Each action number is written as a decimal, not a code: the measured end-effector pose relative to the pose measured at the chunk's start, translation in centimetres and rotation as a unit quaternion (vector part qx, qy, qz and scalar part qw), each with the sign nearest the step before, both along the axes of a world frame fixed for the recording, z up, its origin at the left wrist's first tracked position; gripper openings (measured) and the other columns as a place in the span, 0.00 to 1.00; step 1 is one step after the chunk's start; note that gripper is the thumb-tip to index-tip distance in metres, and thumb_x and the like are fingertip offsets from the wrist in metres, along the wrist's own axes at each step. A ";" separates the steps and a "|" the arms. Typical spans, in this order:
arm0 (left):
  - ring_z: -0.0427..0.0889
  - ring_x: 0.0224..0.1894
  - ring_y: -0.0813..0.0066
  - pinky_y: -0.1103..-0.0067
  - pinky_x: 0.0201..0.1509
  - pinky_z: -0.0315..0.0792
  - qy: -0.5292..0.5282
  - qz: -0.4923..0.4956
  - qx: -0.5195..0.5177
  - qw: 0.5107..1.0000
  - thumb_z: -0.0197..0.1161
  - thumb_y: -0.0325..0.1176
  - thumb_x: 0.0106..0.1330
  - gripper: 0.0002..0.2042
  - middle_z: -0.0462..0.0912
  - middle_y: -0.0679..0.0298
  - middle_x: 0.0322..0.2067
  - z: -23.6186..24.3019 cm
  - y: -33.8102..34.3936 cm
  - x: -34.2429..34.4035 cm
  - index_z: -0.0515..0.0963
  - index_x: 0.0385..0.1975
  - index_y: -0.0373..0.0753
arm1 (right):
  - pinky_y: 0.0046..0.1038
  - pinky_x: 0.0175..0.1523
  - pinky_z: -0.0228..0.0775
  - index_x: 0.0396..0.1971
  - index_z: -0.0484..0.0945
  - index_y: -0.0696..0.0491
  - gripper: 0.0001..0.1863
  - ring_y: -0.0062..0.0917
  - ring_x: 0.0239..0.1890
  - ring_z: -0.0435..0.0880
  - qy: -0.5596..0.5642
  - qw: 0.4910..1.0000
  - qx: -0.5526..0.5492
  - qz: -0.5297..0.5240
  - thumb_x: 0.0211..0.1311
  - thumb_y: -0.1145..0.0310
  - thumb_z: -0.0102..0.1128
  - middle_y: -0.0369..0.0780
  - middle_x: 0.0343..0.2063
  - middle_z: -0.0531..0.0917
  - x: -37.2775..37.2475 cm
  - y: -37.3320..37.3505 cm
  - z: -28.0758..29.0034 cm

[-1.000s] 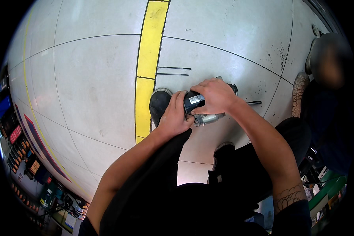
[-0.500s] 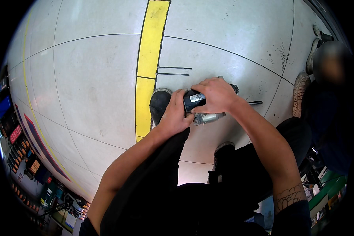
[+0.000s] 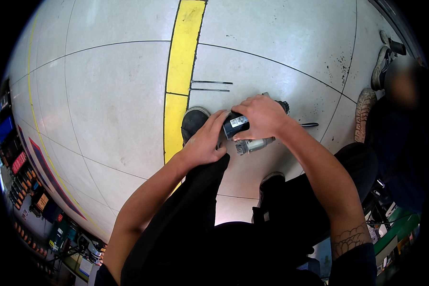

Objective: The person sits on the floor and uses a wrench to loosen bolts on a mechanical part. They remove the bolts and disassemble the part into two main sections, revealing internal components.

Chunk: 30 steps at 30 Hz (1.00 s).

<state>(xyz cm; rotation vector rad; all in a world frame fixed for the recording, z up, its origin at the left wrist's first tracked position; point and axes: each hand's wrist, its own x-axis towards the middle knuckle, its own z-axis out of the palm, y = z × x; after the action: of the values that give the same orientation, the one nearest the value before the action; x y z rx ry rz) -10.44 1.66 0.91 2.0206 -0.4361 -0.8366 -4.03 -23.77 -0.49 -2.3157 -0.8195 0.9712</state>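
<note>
A starter motor [image 3: 234, 125] with a black cylindrical body and a white label is held above the floor, in front of my left knee. My right hand [image 3: 264, 117] wraps over its body from above, thumb on the near side. Below the body shows its silver solenoid [image 3: 253, 145]; a dark toothed part [image 3: 285, 107] sticks out past my right knuckles. At the motor's left end, my left hand [image 3: 206, 143] is curled, fingertips by the rim. A greyish edge shows inside its grip, but the palm side is mostly hidden.
Two long thin rods [image 3: 212, 86] lie on the pale floor beside a yellow stripe [image 3: 176, 114]. A slim black item [image 3: 310, 125] lies right of the motor. Another person [image 3: 395, 124] crouches at the far right. Racks of tools [image 3: 28, 188] line the left edge.
My left hand has shifted slightly left, away from the motor's end, and its thumb has left the solenoid side. My right hand and the motor stay nearly in place.
</note>
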 end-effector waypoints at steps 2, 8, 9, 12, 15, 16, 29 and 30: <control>0.74 0.74 0.35 0.58 0.76 0.74 -0.008 -0.005 0.005 1.000 0.75 0.26 0.63 0.45 0.68 0.41 0.73 0.2 -0.1 0.0 0.58 0.81 0.32 | 0.46 0.56 0.85 0.54 0.91 0.51 0.39 0.47 0.45 0.92 0.023 1.000 0.006 -0.012 0.51 0.35 0.81 0.46 0.41 0.93 0.5 -0.1 0.2; 0.75 0.73 0.39 0.58 0.75 0.77 -0.004 0.010 -0.003 1.000 0.85 0.32 0.63 0.49 0.66 0.45 0.74 -1.1 0.3 0.1 0.61 0.81 0.35 | 0.44 0.56 0.85 0.54 0.92 0.52 0.38 0.49 0.46 0.92 0.107 0.994 -0.015 -0.030 0.53 0.37 0.81 0.48 0.43 0.94 2.7 -0.1 1.2; 0.76 0.72 0.41 0.59 0.74 0.78 0.005 0.018 -0.014 1.000 0.85 0.32 0.63 0.48 0.67 0.45 0.74 -1.1 0.3 0.4 0.61 0.81 0.35 | 0.44 0.56 0.85 0.53 0.92 0.52 0.37 0.50 0.46 0.92 0.116 0.993 -0.018 -0.027 0.55 0.36 0.80 0.49 0.43 0.94 3.1 0.0 1.1; 0.81 0.68 0.49 0.61 0.70 0.81 0.064 0.065 -0.066 0.994 0.84 0.29 0.64 0.47 0.71 0.48 0.70 -1.0 -0.1 0.9 0.62 0.81 0.35 | 0.44 0.56 0.84 0.49 0.94 0.53 0.32 0.49 0.45 0.92 0.138 0.987 0.015 -0.083 0.63 0.37 0.75 0.50 0.41 0.94 3.9 0.0 -0.6; 0.83 0.62 0.57 0.64 0.67 0.82 0.110 0.106 -0.083 0.985 0.83 0.28 0.66 0.45 0.74 0.51 0.65 -1.2 -0.6 0.9 0.63 0.81 0.35 | 0.42 0.53 0.83 0.47 0.94 0.53 0.25 0.44 0.40 0.92 0.180 0.976 0.043 -0.114 0.71 0.44 0.72 0.49 0.38 0.94 5.0 -0.7 -1.5; 0.83 0.61 0.58 0.64 0.66 0.82 0.108 0.111 -0.079 0.985 0.83 0.28 0.67 0.45 0.74 0.51 0.64 -1.2 -0.6 0.9 0.63 0.81 0.35 | 0.41 0.52 0.83 0.46 0.94 0.53 0.24 0.43 0.40 0.91 0.198 0.969 0.058 -0.134 0.71 0.45 0.73 0.49 0.37 0.94 5.2 -0.9 -1.6; 0.84 0.42 0.73 0.74 0.48 0.82 0.076 0.213 -0.039 0.973 0.80 0.34 0.72 0.40 0.84 0.52 0.52 1.9 -4.2 1.0 0.65 0.78 0.26 | 0.42 0.65 0.79 0.68 0.82 0.52 0.38 0.45 0.63 0.85 0.091 0.974 0.118 -0.171 0.66 0.43 0.78 0.47 0.60 0.87 2.1 -5.2 8.4; 0.84 0.40 0.73 0.74 0.46 0.81 0.079 0.210 -0.025 0.974 0.80 0.36 0.73 0.40 0.85 0.52 0.50 2.5 -4.8 1.6 0.65 0.78 0.26 | 0.42 0.64 0.79 0.68 0.81 0.52 0.39 0.45 0.62 0.85 0.046 0.979 0.120 -0.161 0.65 0.44 0.80 0.46 0.59 0.87 1.5 -5.9 8.8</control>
<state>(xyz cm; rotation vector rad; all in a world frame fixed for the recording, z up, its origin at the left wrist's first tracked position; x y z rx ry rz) -8.88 -3.17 3.36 1.8874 0.0636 -0.7042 -2.56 -29.71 8.35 -2.0936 -0.4736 0.7844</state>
